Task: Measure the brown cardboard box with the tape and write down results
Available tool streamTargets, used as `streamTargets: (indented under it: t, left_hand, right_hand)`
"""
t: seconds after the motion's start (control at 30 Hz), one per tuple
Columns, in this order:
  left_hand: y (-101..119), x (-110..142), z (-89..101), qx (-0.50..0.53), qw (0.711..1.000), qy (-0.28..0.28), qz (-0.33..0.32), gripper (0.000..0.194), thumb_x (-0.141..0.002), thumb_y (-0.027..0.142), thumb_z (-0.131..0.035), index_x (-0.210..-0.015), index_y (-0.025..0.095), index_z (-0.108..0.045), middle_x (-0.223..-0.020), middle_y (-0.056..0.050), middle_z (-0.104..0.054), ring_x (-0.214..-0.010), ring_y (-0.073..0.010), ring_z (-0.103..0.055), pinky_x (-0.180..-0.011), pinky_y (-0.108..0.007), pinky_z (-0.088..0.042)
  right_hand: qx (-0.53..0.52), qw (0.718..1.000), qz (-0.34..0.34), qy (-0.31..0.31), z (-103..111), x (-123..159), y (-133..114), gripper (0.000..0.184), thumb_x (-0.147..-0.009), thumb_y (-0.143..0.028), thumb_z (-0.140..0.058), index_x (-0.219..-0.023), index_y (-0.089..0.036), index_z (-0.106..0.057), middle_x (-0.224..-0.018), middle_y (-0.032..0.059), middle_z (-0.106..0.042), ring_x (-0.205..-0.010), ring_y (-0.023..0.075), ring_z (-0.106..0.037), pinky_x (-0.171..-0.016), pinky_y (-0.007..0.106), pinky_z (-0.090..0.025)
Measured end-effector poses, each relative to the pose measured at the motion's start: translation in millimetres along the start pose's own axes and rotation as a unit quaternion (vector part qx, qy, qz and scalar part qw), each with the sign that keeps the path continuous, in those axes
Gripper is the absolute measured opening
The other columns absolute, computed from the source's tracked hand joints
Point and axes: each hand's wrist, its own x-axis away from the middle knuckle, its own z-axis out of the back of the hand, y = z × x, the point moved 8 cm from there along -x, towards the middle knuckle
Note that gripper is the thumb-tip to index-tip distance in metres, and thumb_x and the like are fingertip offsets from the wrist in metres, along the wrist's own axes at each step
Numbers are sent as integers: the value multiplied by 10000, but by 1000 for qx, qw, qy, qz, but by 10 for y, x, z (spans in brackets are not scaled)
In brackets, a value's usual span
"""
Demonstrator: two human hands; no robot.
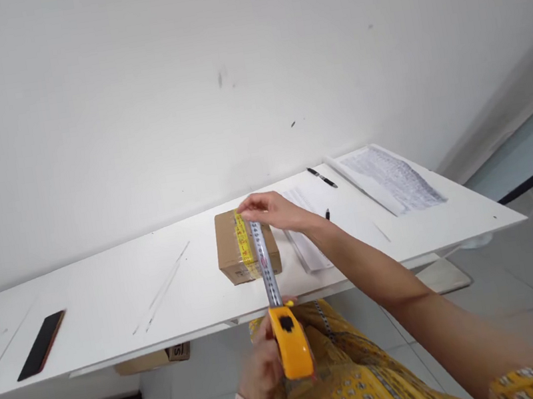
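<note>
My left hand point(265, 365), with a pink band at the wrist, is closed around the orange case of a tape measure point(293, 350) in front of the table edge. The silver tape blade point(265, 264) is drawn out and runs across the top of a small brown cardboard box point(227, 243). Yellow printed tape point(243, 237) is stuck along the box's top and front. Over the far edge of the box, my right hand point(268, 211) pinches the blade's far end with thumb and fingers; the tip itself is hidden.
The box stands on a long white table point(110, 295) against a wall. To its right lie paper sheets point(315, 252), a black pen point(322, 178) and a printed sheet point(392, 179). A dark flat phone-like object point(41, 344) lies at left. Beneath the table sits another cardboard box point(150, 360).
</note>
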Motion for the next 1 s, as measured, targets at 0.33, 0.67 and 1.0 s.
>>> streamTargets:
  t: [0.33, 0.67, 1.0]
  left_hand:
    - [342, -271, -305, 129, 991, -20, -42, 457, -880, 500, -529, -1196, 184, -624, -645, 14, -517, -424, -80, -424, -377, -165, -407]
    - [104, -200, -224, 110, 993, 18, -25, 491, -847, 579, -581, -998, 127, -701, -974, -123, -699, -740, -214, -672, -499, -278, -567]
    - [410, -218, -87, 71, 985, 145, -58, 506, -828, 373, -608, -1299, 193, -559, -982, -104, -721, -576, -181, -632, -453, -278, -513]
  right_hand:
    - [87, 989, -111, 53, 140, -747, 873, 229, -767, -378, -627, -719, -159, -675, -729, 32, -674, -684, 159, -550, -622, 275, -405]
    - [-31, 993, -109, -27, -157, -568, 960, 394, -762, -556, -649, -751, -166, -702, -714, 19, -663, -654, 152, -567, -643, 285, -434]
    - [30, 996, -85, -3, -114, -563, 903, 376, -792, -528, -586, -661, -176, -575, -691, 11, -588, -658, 143, -496, -614, 279, -372]
